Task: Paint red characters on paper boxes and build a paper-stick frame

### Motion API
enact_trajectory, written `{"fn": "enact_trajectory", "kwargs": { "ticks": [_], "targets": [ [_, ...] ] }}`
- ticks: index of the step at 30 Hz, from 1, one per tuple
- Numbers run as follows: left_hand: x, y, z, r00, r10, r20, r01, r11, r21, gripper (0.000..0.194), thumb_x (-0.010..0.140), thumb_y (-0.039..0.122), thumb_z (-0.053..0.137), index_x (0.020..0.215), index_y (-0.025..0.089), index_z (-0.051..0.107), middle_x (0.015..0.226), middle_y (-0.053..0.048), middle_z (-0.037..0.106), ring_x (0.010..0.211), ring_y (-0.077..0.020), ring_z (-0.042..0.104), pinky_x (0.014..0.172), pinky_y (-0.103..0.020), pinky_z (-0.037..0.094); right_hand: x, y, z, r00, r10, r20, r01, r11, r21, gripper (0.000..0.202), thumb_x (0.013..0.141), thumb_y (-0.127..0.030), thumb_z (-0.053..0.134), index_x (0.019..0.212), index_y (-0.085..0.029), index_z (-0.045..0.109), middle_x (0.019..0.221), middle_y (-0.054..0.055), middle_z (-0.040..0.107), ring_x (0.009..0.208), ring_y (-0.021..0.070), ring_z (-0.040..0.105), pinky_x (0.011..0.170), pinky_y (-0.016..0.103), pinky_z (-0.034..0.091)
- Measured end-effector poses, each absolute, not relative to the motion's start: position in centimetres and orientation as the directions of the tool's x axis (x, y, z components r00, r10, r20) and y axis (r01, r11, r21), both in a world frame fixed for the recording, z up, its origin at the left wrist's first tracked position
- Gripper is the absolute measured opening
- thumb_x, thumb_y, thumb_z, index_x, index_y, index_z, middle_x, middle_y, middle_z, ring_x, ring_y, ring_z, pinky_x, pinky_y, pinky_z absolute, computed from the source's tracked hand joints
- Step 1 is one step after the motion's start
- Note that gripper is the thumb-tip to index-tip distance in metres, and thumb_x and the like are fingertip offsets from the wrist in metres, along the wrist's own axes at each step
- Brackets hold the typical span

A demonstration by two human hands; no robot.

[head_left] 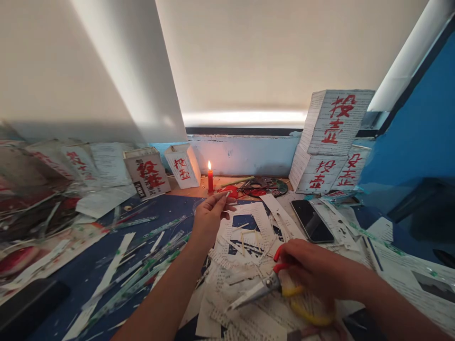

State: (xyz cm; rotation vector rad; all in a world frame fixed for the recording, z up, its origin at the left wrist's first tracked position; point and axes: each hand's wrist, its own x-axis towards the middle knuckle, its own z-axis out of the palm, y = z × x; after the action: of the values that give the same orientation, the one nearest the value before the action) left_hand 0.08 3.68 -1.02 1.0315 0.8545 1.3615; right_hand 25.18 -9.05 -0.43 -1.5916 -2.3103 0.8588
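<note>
My left hand [212,213] is raised just in front of a lit red candle [210,181]. Its thumb and fingers pinch a small pale piece [228,194], too small to name surely. Low on the right, my right hand [309,265] is closed around the red part of the handles of a pair of scissors [256,290]. Their blades point left over the paper scraps, and a yellow handle loop shows below the hand. Between the hands lies a printed paper sheet [259,215] with a square cut-out, and thin pale sticks [245,241] are scattered on it.
Paper boxes with red characters are stacked at the back right [341,123], and more [146,173] stand along the left. A phone [313,220] lies right of the scraps. Plastic strips [149,255] cover the blue table's left side. A dark round tray [266,187] sits behind.
</note>
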Motion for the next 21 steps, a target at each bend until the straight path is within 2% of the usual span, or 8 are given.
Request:
{"fn": "enact_trajectory", "kwargs": {
  "ticks": [6,10,12,14,17,21],
  "targets": [
    [0.2,3.5,-0.7,-0.056,0.991,0.125,-0.434,-0.137,0.89,0.025,0.079,0.029,0.078,0.098,0.015,0.072,0.082,-0.006,0.074,0.061,-0.0114,0.064,0.051,-0.021,0.044,26.0,-8.4,1.0,-0.365,0.927,-0.093,0.607,0.161,-0.778,0.013,0.097,-0.03,0.053,0.105,-0.024,0.061,0.098,0.003,0.064,0.087,0.0185,0.057,0.078,0.031,0.048],
    [0.8,2.8,-0.6,-0.013,0.99,0.14,-0.423,-0.133,0.897,0.026,0.08,0.03,0.076,0.1,0.014,0.071,0.085,-0.008,0.075,0.063,-0.0124,0.065,0.051,-0.022,0.044,25.3,-7.4,0.3,-0.306,0.947,-0.102,0.247,-0.025,-0.969,0.02,0.093,-0.032,0.055,0.108,-0.021,0.061,0.097,0.004,0.06,0.082,0.0163,0.056,0.073,0.028,0.049],
    [1.2,2.2,-0.5,0.005,0.989,0.149,-0.414,-0.133,0.9,0.025,0.082,0.031,0.074,0.1,0.014,0.07,0.085,-0.008,0.075,0.064,-0.0131,0.066,0.053,-0.023,0.046,24.9,-7.1,-0.5,-0.301,0.944,-0.134,0.06,-0.122,-0.991,0.027,0.088,-0.027,0.056,0.114,-0.02,0.06,0.098,0.005,0.06,0.079,0.0153,0.057,0.071,0.027,0.049],
    [1.7,1.6,-0.4,0.019,0.986,0.164,-0.415,-0.142,0.899,0.024,0.084,0.032,0.073,0.099,0.014,0.069,0.084,-0.008,0.075,0.064,-0.0133,0.066,0.053,-0.023,0.047,24.5,-7.1,-1.0,-0.286,0.949,-0.135,-0.019,-0.146,-0.989,0.033,0.086,-0.026,0.06,0.118,-0.021,0.057,0.1,0.005,0.059,0.08,0.015,0.057,0.072,0.026,0.05],
    [2.3,0.9,-0.4,0.039,0.98,0.195,-0.427,-0.16,0.89,0.023,0.084,0.03,0.073,0.099,0.014,0.068,0.084,-0.007,0.075,0.064,-0.0128,0.066,0.054,-0.022,0.048,23.5,-7.7,-1.1,-0.207,0.974,-0.097,0.099,-0.078,-0.992,0.036,0.089,-0.038,0.066,0.118,-0.023,0.052,0.103,0.003,0.056,0.085,0.0154,0.054,0.079,0.028,0.05],
    [2.9,0.2,-0.7,0.096,0.967,0.236,-0.45,-0.169,0.877,0.022,0.086,0.032,0.072,0.098,0.015,0.066,0.088,-0.007,0.075,0.066,-0.0128,0.067,0.054,-0.022,0.049,21.7,-8.8,-0.4,-0.155,0.986,-0.061,0.36,-0.001,-0.933,0.034,0.094,-0.055,0.056,0.103,-0.023,0.049,0.091,0.0,0.05,0.081,0.0156,0.048,0.075,0.028,0.048]
  ]
}}
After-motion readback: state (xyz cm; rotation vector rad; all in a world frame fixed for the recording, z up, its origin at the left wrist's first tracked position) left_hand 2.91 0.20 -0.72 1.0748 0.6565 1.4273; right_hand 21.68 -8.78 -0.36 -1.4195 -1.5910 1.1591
